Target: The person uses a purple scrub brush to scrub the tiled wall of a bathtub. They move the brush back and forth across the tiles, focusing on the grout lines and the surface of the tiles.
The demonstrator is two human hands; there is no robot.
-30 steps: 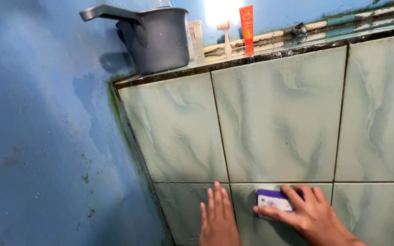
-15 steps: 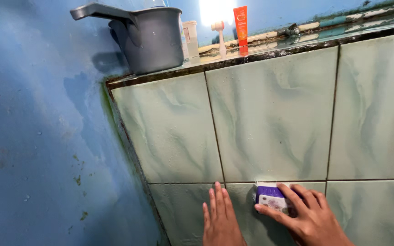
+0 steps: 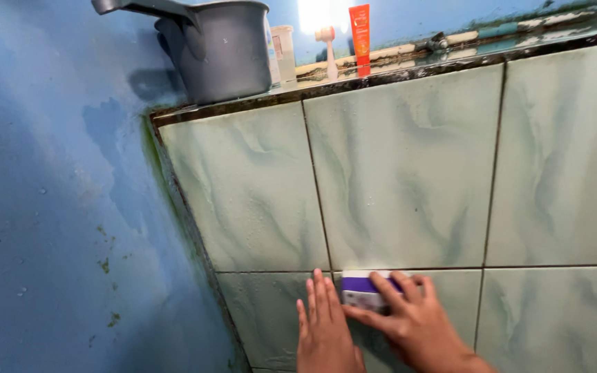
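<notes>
My right hand (image 3: 409, 318) grips a purple and white scrub brush (image 3: 362, 289) and presses it against the green marbled tile wall (image 3: 395, 173), right on the dark horizontal grout line. My left hand (image 3: 324, 324) lies flat on the lower tile just left of the brush, fingers straight and pointing up, almost touching the right hand. Both hands sit at the bottom edge of the view.
On the ledge above stand a grey scoop pot with a long handle (image 3: 219, 48), a clear plastic container (image 3: 285, 52), a toothbrush (image 3: 329, 48) and an orange tube (image 3: 360, 31). A stained blue wall (image 3: 57, 207) meets the tiles at a dark mouldy corner seam (image 3: 188, 214).
My right hand has slid the brush leftward along the grout line, closer to my left hand. The view has shifted slightly, so the ledge sits higher and more to the left.
</notes>
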